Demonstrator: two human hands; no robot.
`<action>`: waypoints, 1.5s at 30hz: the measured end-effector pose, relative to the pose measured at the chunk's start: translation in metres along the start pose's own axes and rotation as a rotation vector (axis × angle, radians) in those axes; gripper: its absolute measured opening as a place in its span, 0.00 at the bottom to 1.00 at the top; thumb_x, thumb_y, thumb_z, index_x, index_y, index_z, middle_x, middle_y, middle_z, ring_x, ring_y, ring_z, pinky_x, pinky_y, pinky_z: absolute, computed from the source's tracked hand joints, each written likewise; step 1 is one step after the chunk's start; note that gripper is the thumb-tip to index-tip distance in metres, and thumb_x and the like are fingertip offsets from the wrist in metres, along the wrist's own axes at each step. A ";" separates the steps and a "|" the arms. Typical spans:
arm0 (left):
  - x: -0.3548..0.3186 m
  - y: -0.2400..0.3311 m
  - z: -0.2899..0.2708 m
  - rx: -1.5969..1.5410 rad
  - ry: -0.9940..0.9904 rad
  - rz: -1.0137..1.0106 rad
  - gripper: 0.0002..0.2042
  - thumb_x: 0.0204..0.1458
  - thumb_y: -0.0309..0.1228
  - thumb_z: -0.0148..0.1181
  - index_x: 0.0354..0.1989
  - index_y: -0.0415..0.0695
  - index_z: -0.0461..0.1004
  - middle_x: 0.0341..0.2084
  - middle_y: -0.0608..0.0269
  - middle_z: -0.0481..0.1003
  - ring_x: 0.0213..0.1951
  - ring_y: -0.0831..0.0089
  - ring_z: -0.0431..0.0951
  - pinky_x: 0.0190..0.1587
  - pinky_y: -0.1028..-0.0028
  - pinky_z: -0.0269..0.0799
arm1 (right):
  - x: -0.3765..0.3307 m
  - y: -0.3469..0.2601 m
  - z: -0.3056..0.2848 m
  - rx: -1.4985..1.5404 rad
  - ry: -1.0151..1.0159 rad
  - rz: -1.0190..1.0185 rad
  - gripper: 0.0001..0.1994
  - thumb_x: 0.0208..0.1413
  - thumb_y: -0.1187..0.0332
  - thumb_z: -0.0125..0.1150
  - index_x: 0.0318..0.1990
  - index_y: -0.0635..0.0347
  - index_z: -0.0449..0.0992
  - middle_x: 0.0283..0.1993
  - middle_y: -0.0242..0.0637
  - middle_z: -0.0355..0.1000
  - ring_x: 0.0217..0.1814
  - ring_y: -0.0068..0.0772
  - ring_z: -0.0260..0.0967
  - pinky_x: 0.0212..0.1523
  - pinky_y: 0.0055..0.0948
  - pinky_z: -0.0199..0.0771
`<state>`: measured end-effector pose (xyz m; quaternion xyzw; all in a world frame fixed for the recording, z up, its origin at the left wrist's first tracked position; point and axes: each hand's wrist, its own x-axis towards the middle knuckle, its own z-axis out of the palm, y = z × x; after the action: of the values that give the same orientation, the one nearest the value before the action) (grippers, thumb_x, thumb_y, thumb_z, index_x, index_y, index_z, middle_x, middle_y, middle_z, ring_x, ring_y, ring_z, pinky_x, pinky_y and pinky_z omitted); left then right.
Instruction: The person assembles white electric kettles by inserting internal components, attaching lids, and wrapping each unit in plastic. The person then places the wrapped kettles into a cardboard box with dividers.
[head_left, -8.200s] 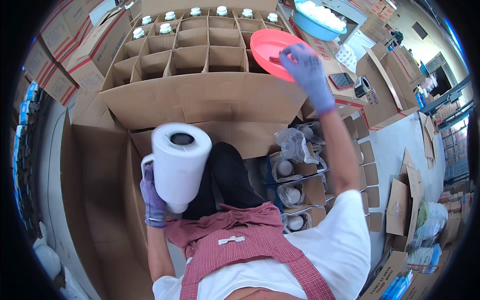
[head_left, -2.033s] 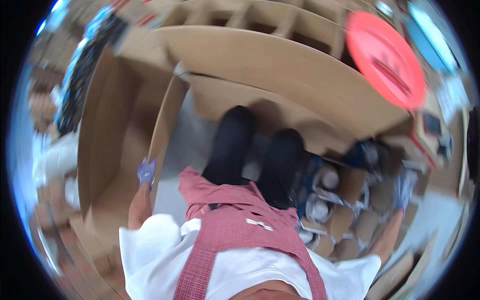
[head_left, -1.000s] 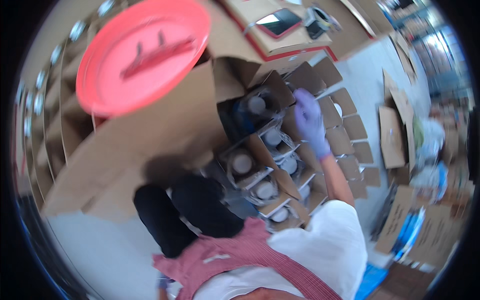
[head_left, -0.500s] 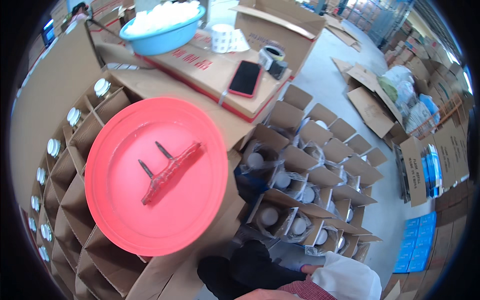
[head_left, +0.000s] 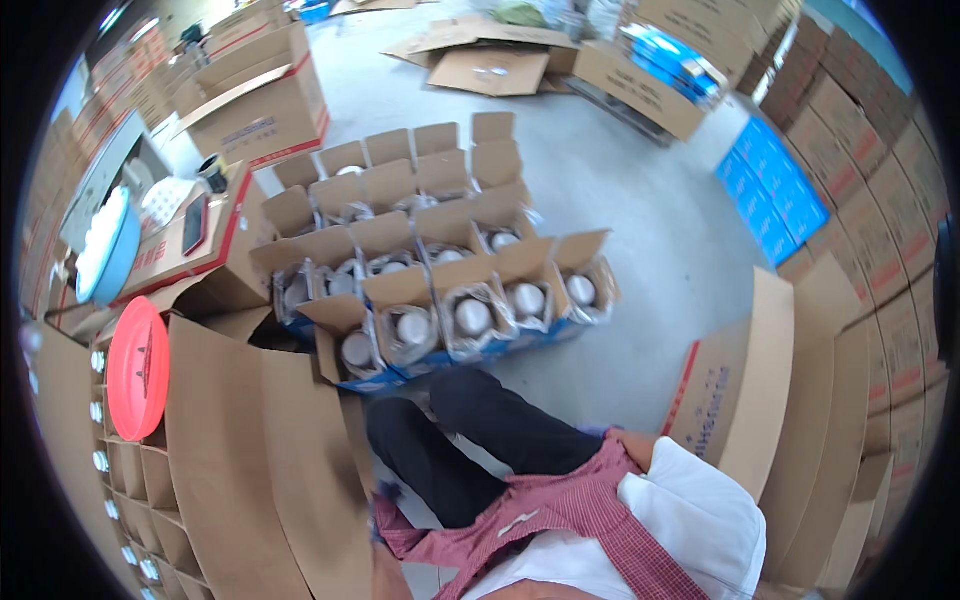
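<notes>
My left hand (head_left: 386,494) is a dark, blurred shape low beside the flap (head_left: 315,470) of a big divided carton; its fingers cannot be made out. My right forearm (head_left: 638,448) reaches past my thigh, with a purple edge at the wrist and the fingers hidden. In front of my knees stand several open small boxes (head_left: 430,290), each holding a white-topped item (head_left: 474,316) in clear plastic. A red round dish (head_left: 125,370) rests on the divided carton at left, with a dark two-pronged piece (head_left: 146,362) in it. Neither hand touches it.
White-capped bottles (head_left: 101,461) stand in the carton's cells (head_left: 158,480). At back left, a phone (head_left: 195,224) and a blue basin (head_left: 125,250) of white items sit on a carton. Blue boxes (head_left: 770,190) and stacked cartons (head_left: 870,150) line the right. An open carton (head_left: 740,370) stands nearby.
My view has swung right and down. The red dish now shows at the far left, the small boxes are nearer the middle, and more of my lap and arms shows.
</notes>
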<state>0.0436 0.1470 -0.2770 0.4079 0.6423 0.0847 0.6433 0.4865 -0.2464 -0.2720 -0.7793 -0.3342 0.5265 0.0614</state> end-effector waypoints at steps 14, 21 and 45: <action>-0.237 0.269 0.355 0.417 -0.528 1.056 0.14 0.63 0.31 0.52 0.53 0.39 0.74 0.48 0.59 0.77 0.53 0.67 0.75 0.58 0.70 0.67 | -0.116 -0.032 -0.404 0.485 0.710 0.002 0.34 0.56 0.44 0.56 0.60 0.64 0.70 0.58 0.54 0.71 0.58 0.46 0.70 0.60 0.36 0.67; -0.142 0.143 0.447 0.785 -0.649 0.755 0.20 0.62 0.42 0.52 0.55 0.40 0.74 0.50 0.52 0.76 0.55 0.58 0.74 0.59 0.68 0.67 | 0.012 0.030 -0.290 0.555 0.828 0.088 0.48 0.49 0.40 0.64 0.69 0.67 0.56 0.65 0.54 0.65 0.65 0.46 0.65 0.63 0.37 0.65; -0.063 0.029 0.369 1.086 -0.518 0.217 0.26 0.54 0.51 0.48 0.47 0.42 0.78 0.44 0.44 0.77 0.48 0.45 0.76 0.53 0.55 0.70 | 0.141 -0.011 -0.010 -0.313 -0.184 -0.032 0.19 0.51 0.60 0.56 0.47 0.60 0.80 0.50 0.48 0.77 0.52 0.52 0.75 0.51 0.48 0.74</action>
<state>0.3764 -0.0277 -0.2687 0.7480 0.3712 -0.2915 0.4665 0.5215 -0.1534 -0.3724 -0.7224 -0.4285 0.5362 -0.0832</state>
